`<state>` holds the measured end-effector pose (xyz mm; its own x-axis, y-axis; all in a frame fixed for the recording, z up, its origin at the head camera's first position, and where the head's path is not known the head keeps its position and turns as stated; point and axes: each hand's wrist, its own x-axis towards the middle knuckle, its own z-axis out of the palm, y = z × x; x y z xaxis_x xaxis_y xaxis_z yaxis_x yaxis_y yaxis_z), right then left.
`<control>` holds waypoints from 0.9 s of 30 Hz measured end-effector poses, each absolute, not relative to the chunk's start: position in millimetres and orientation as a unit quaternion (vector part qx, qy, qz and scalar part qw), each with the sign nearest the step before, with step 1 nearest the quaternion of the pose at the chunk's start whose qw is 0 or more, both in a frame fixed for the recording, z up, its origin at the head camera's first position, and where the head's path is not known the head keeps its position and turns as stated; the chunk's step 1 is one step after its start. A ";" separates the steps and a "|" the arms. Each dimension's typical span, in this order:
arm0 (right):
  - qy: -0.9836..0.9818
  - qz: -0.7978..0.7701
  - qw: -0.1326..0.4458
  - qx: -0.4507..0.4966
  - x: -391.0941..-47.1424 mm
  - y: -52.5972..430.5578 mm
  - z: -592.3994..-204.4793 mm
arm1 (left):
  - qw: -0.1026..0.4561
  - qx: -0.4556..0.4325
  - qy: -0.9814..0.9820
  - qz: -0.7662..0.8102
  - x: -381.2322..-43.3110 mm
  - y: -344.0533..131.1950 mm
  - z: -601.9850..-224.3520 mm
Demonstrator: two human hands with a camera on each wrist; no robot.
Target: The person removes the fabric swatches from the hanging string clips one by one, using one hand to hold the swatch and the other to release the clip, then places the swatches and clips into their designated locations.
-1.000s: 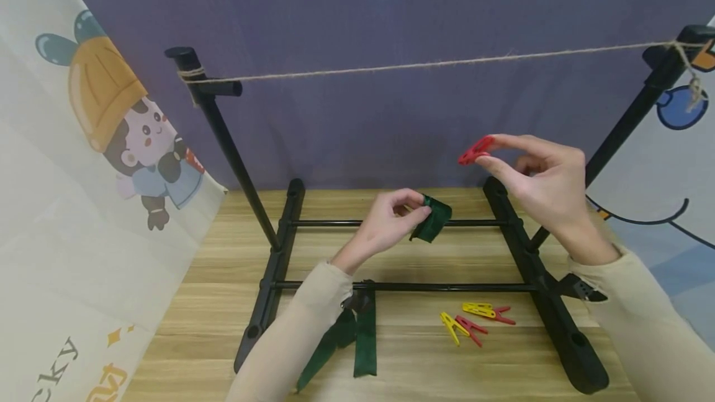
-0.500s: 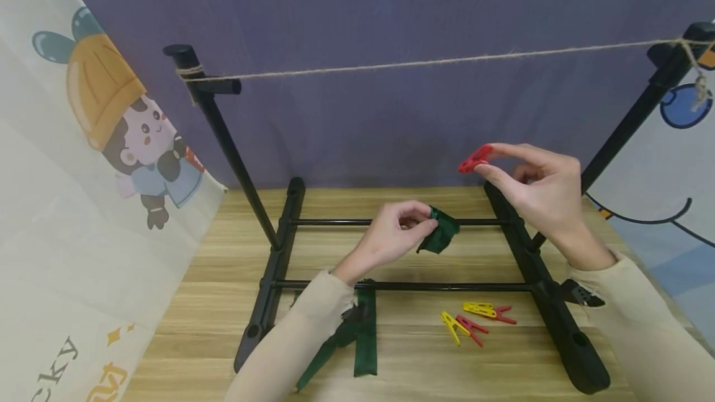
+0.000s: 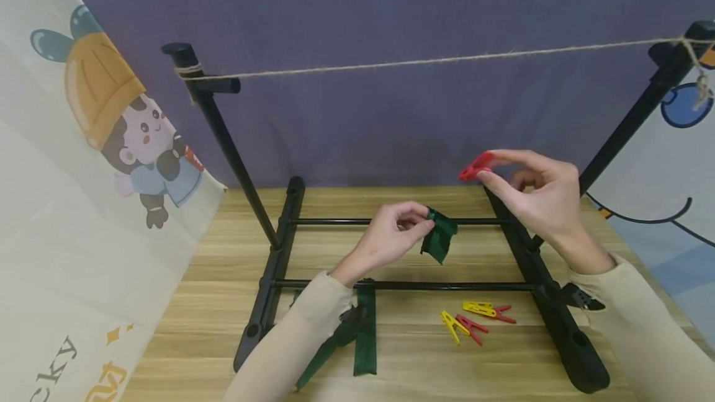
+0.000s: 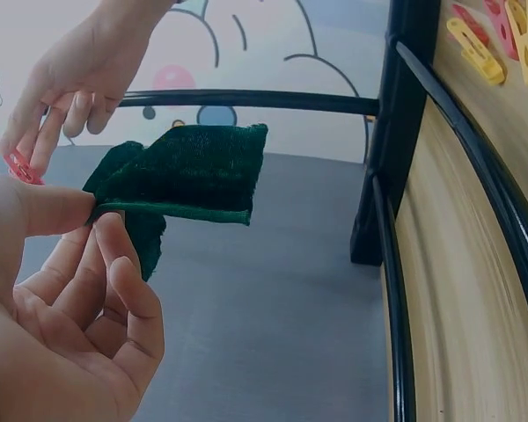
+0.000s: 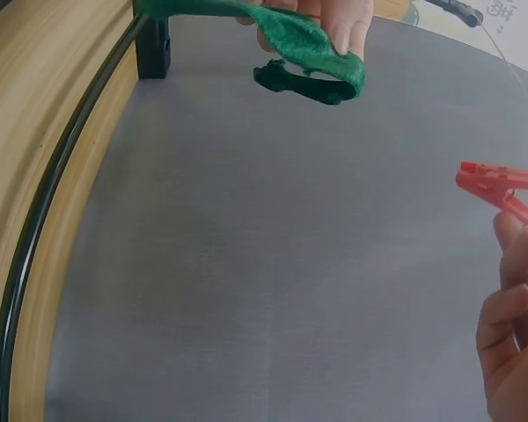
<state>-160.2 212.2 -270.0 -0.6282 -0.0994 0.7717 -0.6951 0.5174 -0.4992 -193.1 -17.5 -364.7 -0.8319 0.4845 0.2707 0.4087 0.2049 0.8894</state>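
Note:
My left hand [image 3: 393, 234] pinches a dark green strip of velvety cloth [image 3: 439, 237] between thumb and fingers, above the frame's rear crossbar. In the left wrist view the cloth [image 4: 198, 167] is folded over at the fingertips, one part sticking out and a shorter part hanging below. Higher and to the right, my right hand [image 3: 539, 194] holds a red clothespin [image 3: 475, 167] by its handles between thumb and index finger. The clothespin [image 5: 497, 183] points left, towards the cloth, and stands apart from it. A thin twine line [image 3: 391, 65] stretches above both hands.
Black posts [image 3: 231, 147] carry the twine on a black frame whose front crossbar [image 3: 447, 286] lies low over the wooden table [image 3: 413, 352]. Yellow clothespins [image 3: 478, 309] and red clothespins [image 3: 472, 325] lie at the front right. More green cloth [image 3: 365, 340] lies partly under my left forearm.
My right hand has come down a little with the red clothespin. My left hand has moved slightly right and down, and the cloth's loose end hangs lower.

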 end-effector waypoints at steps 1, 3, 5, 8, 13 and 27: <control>-0.796 0.426 0.348 0.252 -159.6 212.3 -270.6 | 0.035 0.287 0.776 0.561 -193.0 -17.5 -364.7; -0.795 0.430 0.338 0.261 -158.8 212.7 -271.6 | 0.038 0.284 0.776 0.563 -192.7 -17.4 -364.8; -0.796 0.427 0.331 0.272 -159.2 213.7 -273.1 | 0.040 0.280 0.776 0.564 -192.6 -17.2 -364.9; -0.794 0.421 0.326 0.293 -163.2 217.1 -277.4 | 0.042 0.276 0.776 0.566 -192.3 -17.3 -365.3; -0.794 0.411 0.312 0.322 -176.6 229.9 -294.7 | 0.044 0.279 0.772 0.570 -192.4 -18.0 -367.1; -0.800 0.431 0.240 0.341 -181.9 238.7 -318.0 | 0.041 0.279 0.770 0.572 -191.1 -22.3 -374.1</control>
